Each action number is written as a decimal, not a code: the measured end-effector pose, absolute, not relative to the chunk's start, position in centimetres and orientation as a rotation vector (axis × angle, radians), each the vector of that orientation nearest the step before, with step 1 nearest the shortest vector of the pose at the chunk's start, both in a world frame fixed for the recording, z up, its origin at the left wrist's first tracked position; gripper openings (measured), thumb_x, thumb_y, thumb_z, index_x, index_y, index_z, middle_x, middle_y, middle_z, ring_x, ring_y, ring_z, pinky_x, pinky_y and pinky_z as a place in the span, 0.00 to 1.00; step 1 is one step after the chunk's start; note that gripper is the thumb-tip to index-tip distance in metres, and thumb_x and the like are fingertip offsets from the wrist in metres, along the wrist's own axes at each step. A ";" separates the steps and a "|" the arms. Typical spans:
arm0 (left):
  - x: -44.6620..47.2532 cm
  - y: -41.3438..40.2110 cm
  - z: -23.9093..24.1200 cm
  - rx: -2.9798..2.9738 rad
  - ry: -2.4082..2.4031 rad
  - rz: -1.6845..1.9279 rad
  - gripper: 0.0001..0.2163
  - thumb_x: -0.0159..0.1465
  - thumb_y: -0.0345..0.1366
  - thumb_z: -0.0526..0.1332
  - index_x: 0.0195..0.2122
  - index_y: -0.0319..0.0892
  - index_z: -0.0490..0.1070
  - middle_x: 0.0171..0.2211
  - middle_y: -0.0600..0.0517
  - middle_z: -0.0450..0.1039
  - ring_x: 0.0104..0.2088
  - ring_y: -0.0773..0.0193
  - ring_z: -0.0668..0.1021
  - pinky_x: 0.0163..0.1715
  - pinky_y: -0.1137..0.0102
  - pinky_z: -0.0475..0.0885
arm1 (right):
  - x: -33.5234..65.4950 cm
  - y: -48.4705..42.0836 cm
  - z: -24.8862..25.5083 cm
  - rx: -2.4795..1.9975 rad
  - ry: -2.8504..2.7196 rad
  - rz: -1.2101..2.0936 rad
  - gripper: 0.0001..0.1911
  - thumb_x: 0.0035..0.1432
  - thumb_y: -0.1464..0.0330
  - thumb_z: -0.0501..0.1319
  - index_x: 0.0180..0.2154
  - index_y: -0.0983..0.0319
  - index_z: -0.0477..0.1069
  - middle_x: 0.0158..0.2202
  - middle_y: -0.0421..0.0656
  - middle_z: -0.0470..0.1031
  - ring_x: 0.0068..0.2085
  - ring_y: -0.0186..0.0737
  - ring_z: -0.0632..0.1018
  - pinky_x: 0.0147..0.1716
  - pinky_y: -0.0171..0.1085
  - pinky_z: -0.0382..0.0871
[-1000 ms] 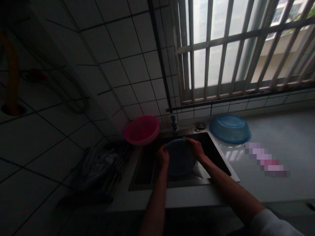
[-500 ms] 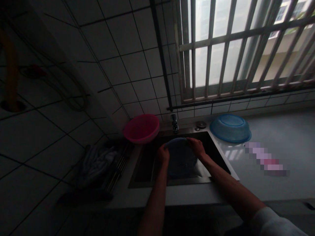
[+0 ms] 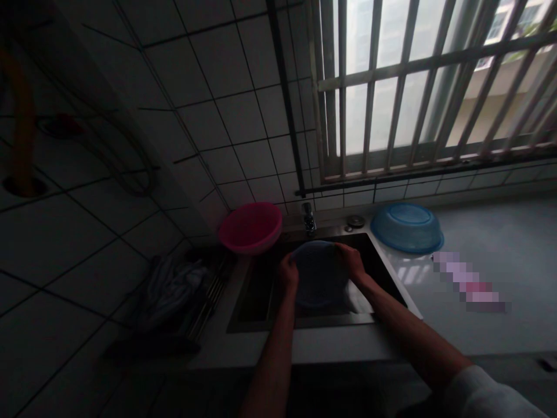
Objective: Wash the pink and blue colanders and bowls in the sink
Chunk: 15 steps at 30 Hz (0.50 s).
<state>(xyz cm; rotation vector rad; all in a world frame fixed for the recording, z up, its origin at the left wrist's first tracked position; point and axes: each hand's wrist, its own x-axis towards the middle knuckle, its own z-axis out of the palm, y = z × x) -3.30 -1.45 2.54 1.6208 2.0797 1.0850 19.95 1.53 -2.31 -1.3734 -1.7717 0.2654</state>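
Note:
A dark bluish basin [image 3: 319,278] is held tilted over the sink [image 3: 251,302], its rim raised at the far side. My left hand [image 3: 289,271] grips the rim at the left, fingers closed round it. On the right, my right hand [image 3: 350,260] is closed on the far right part of the same rim. Just beyond the basin stands the chrome faucet [image 3: 308,219]. The scene is dim, so the inside of the basin is hard to make out.
A pink basin [image 3: 251,229] rests at the sink's back left corner. An upturned blue basin [image 3: 408,227] lies on the counter [image 3: 517,244] to the right, near a blurred-out pinkish item [image 3: 470,281]. A crumpled cloth [image 3: 176,290] lies left of the sink.
The basin has tipped a little, its near edge now slightly higher over the sink. Both hands keep their grip on the rim and have barely shifted.

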 end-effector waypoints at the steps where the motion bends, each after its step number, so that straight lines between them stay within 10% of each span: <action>1: -3.1 -1.4 2.4 1.655 2.056 1.028 0.16 0.71 0.30 0.58 0.55 0.47 0.79 0.53 0.46 0.82 0.52 0.58 0.83 0.55 0.67 0.74 | 19.7 1.3 -2.4 -1.359 -1.813 0.266 0.21 0.67 0.75 0.56 0.56 0.58 0.78 0.53 0.47 0.83 0.50 0.46 0.84 0.54 0.43 0.78; 15: -2.4 -1.6 2.3 1.728 1.894 1.049 0.21 0.70 0.31 0.61 0.64 0.48 0.72 0.62 0.48 0.76 0.60 0.61 0.78 0.61 0.67 0.71 | 19.9 1.4 -2.0 -1.383 -1.852 0.226 0.19 0.68 0.75 0.56 0.55 0.62 0.77 0.52 0.50 0.82 0.49 0.46 0.83 0.52 0.42 0.77</action>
